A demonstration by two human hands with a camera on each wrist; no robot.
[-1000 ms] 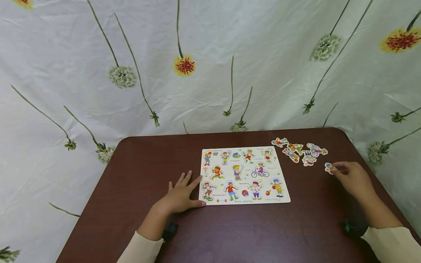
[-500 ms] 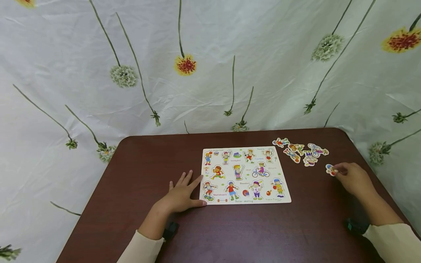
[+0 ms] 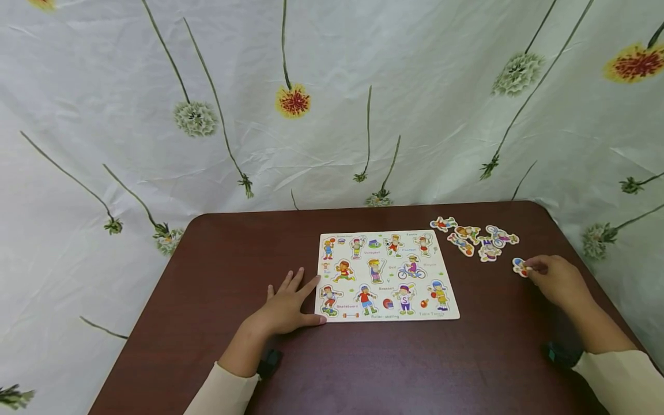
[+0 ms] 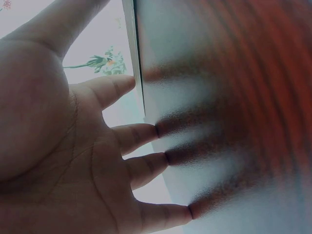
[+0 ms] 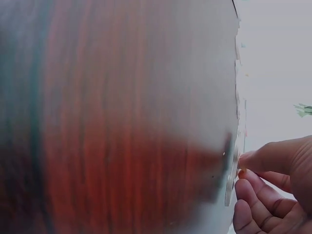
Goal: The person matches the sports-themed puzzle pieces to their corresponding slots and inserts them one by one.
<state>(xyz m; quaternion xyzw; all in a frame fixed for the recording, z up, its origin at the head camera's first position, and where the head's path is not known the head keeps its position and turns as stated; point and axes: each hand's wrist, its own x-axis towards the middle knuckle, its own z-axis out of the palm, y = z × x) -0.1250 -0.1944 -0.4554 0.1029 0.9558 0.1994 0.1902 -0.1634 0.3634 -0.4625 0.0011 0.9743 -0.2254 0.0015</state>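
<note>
Pinching one flat, colourful, figure-shaped piece (image 3: 520, 267) in the right hand (image 3: 559, 282), well right of a white rectangular picture board (image 3: 349, 295); spreading the left hand (image 3: 284, 311) wide, touching the board's left edge. Leaving five similar loose pieces (image 3: 489, 250) unplaced near its far right corner; leaving the number already inset unclear.

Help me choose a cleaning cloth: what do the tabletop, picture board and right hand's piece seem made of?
Tabletop: probably wood or laminate, dark reddish and semi-gloss, judging by its soft sheen.
Picture board: likely thin wood or fibreboard with a printed white face; it lies flat and straight-edged.
Held piece: perhaps wood or thick card, printed; the right wrist view shows a pale edge.
</note>
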